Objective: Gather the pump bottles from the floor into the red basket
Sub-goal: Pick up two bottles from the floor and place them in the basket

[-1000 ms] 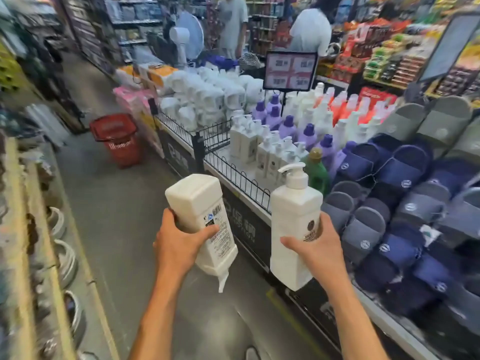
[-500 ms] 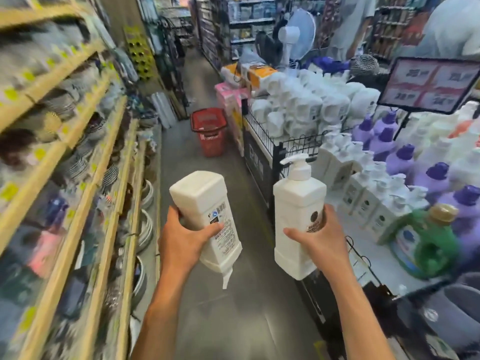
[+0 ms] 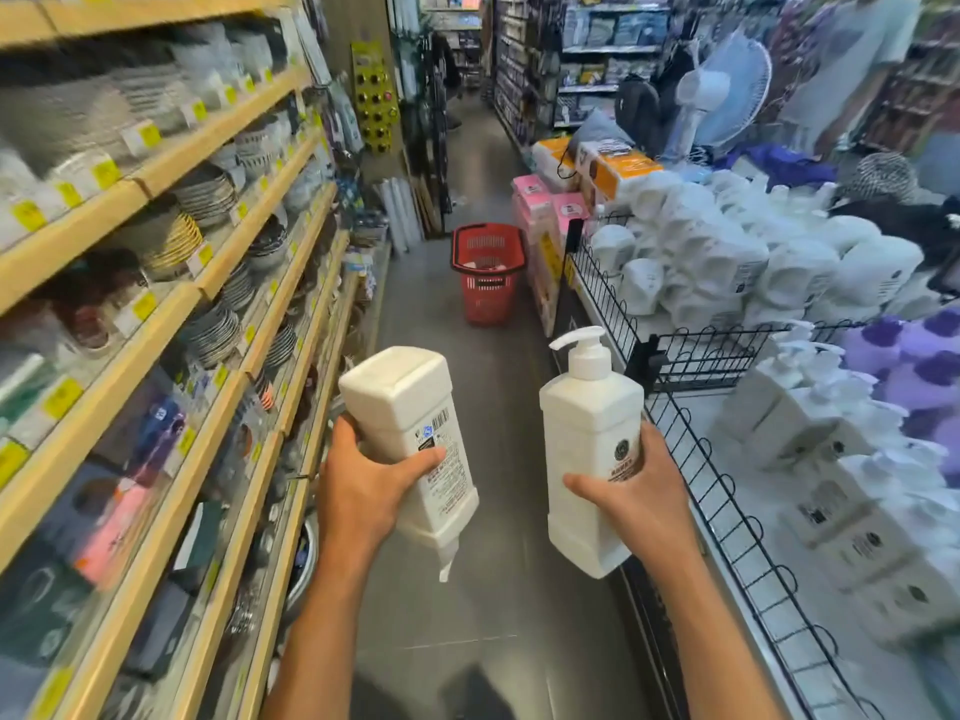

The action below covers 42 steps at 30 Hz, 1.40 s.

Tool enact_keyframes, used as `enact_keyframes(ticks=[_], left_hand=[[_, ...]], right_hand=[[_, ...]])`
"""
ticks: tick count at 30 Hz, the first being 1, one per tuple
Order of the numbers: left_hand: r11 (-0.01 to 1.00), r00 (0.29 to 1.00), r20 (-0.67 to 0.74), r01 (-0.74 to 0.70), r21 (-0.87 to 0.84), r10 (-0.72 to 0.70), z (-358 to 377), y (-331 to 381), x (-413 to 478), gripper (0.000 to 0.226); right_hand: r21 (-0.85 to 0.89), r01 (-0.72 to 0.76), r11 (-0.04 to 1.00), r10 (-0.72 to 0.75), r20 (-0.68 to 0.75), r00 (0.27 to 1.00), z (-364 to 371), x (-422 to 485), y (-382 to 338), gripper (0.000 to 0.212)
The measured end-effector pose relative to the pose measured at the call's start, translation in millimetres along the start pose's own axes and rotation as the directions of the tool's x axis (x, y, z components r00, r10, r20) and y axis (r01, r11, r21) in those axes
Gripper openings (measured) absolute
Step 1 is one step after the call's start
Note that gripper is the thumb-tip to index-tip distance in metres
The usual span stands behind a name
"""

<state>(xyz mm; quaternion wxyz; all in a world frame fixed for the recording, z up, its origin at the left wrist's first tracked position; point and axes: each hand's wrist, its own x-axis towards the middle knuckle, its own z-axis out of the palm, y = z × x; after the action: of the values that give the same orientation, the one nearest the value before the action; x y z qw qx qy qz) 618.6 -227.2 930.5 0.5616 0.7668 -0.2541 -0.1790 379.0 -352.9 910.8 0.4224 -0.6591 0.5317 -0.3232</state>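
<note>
Left bottle (image 3: 410, 439): white, square-sided, upside down, flat base up, pump spout pointing down; barcode label on side; gripped round middle by left hand (image 3: 363, 491).
Right bottle (image 3: 587, 449): white, same shape, upright, pump on top, spout pointing left, round dark logo on front; gripped by right hand (image 3: 639, 491).
Bottles side by side, not touching.
Red basket (image 3: 488, 298): slotted plastic, dark rim, upright on floor (image 3: 441, 335) farther down aisle, well apart from both.

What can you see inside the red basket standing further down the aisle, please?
Through the open top of the red basket, its perforated far wall shows, with a pale shape low down, too small to identify. The near wall hides the bottom.
</note>
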Motion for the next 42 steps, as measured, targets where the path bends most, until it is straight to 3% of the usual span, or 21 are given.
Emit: enact_keyframes(ticks=[9, 17, 28, 34, 42], left_hand=[[1.000, 1.000, 0.013, -0.020, 0.005, 0.020, 10.2, 1.1, 98.3, 0.083], [0.999, 1.000, -0.017, -0.015, 0.051, 0.016, 68.1, 17.1, 196.5, 0.080], [0.998, 0.996, -0.083, 0.013, 0.058, -0.008, 138.0, 35.6, 299.0, 0.071], [0.989, 0.995, -0.091, 0.047, 0.142, -0.034, 147.1, 31.8, 367.0, 0.070], [0.992, 0.997, -0.075, 0.026, 0.121, -0.017, 143.4, 31.3, 481.4, 0.076]], right_hand=[[0.004, 0.002, 1.000, -0.003, 0.039, 0.999, 55.9, 77.5, -25.4, 0.072], [-0.039, -0.016, 0.999, 0.020, 0.090, 0.996, 85.6, 192.5, -32.1, 0.064], [-0.076, 0.028, 0.997, -0.020, 0.105, 0.994, 90.6, 342.4, -51.8, 0.077], [-0.052, 0.000, 0.999, 0.005, 0.097, 0.995, 120.7, 406.6, -67.4, 0.073], [-0.061, 0.005, 0.998, 0.000, 0.073, 0.997, 183.5, 483.7, -110.0, 0.074]])
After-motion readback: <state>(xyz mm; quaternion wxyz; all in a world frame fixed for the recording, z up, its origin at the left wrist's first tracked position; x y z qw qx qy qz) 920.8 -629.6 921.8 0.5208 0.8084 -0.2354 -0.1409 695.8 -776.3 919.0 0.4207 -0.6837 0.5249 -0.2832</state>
